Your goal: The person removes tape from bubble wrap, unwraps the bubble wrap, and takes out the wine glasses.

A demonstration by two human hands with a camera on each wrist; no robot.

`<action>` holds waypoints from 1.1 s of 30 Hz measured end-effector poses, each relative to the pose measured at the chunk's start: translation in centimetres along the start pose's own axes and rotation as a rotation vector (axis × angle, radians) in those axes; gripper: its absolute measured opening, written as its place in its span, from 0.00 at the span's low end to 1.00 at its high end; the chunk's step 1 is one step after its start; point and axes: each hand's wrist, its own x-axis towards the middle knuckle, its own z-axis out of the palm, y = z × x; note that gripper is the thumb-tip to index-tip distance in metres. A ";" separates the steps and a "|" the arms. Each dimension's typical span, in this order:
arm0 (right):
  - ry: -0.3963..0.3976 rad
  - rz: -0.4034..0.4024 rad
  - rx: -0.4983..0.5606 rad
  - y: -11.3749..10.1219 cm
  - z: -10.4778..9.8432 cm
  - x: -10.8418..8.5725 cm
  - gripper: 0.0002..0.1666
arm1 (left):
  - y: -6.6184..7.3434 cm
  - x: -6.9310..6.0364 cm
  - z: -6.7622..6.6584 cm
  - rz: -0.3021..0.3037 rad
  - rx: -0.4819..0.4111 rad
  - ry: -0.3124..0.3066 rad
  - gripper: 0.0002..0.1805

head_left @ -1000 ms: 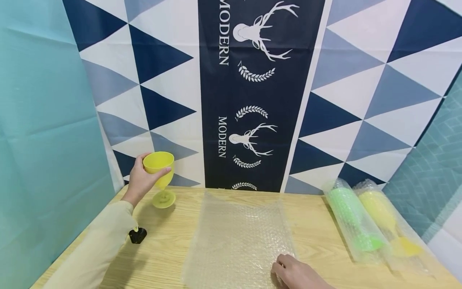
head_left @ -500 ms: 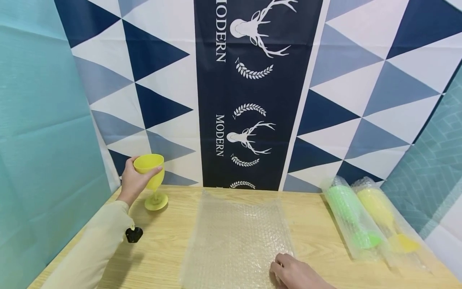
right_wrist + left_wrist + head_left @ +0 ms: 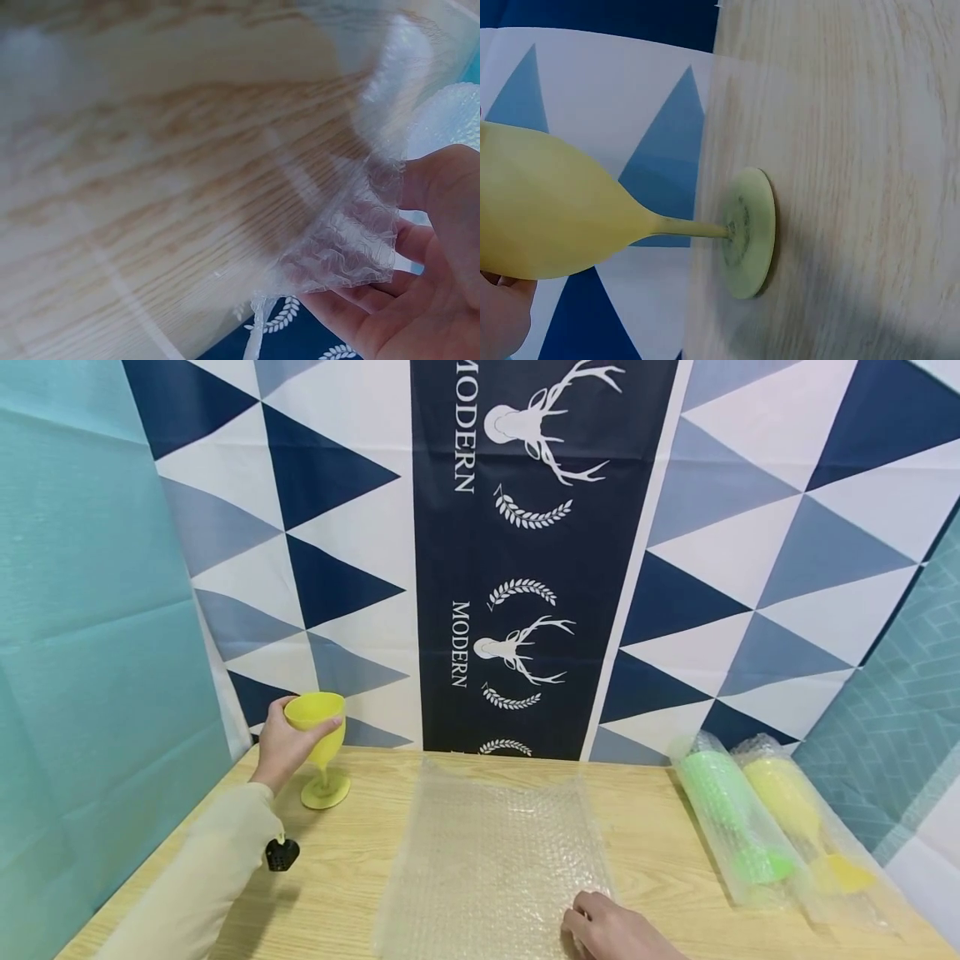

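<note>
Left hand [image 3: 285, 748]: gripping yellow goblet [image 3: 327, 750] | Right hand [image 3: 613, 931]: pinching bubble-wrap sheet [image 3: 495, 860] | Beyond both grips: printed wall hanging [image 3: 532, 556], lettered "MODERN" sideways

The word "MODERN" is printed twice in white serif capitals on the dark vertical panel [image 3: 532, 553] of the patterned backdrop [image 3: 348, 560], each marking turned sideways to read from top to bottom. The lower marking [image 3: 461, 644] is complete; the upper marking [image 3: 465, 427] is larger and its initial letter is clipped by the head view's top edge. Each marking stands left of a white antlered stag head [image 3: 506, 649], with curved leaf sprigs [image 3: 510, 697] as accompanying emblems, two of these also appearing in the right wrist view.
</note>
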 end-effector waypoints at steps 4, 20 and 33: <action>-0.004 0.011 0.007 -0.1 0.1 0.0 0.19 | -0.4 -0.1 0.2 -0.013 -0.009 0.006 0.51; 0.039 -0.053 -0.046 0.1 0.0 0.1 0.17 | -0.5 0.0 0.2 -0.037 -0.004 -0.061 0.56; 0.003 -0.035 -0.025 0.3 -0.1 0.0 0.22 | -1.1 -3.8 0.9 -0.133 -0.013 -0.148 0.53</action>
